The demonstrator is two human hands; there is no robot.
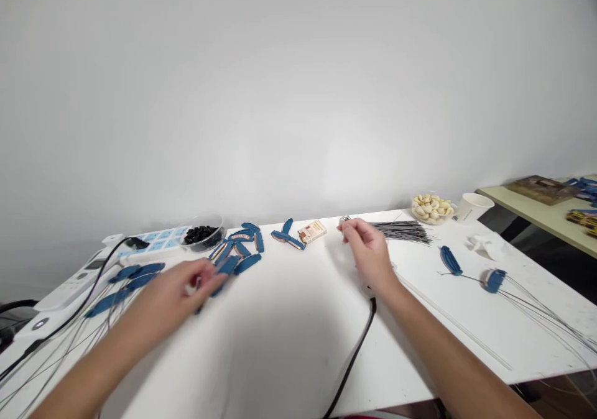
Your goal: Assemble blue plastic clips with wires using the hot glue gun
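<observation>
My left hand (184, 291), smeared by motion, is at the near edge of a cluster of blue curved pieces (247, 262); its thumb and fingers close on a blue piece (227, 266). My right hand (366, 245) is raised over the table's middle with thumb and fingertips pinched together; what they hold, if anything, is too small to name. Right behind that hand lies a bundle of dark thin wires (405, 231). A small printed box (313, 231) and a few blue pieces (288, 235) lie between the hands, further back.
A bowl of black bits (203, 237) and a white power strip (69, 288) stand left. Blue pieces with wires (124, 285) lie near them. At right are a bowl of pale pieces (431, 209), a paper cup (473, 207) and wired blue pieces (493, 280). A black cable (357, 350) crosses the front.
</observation>
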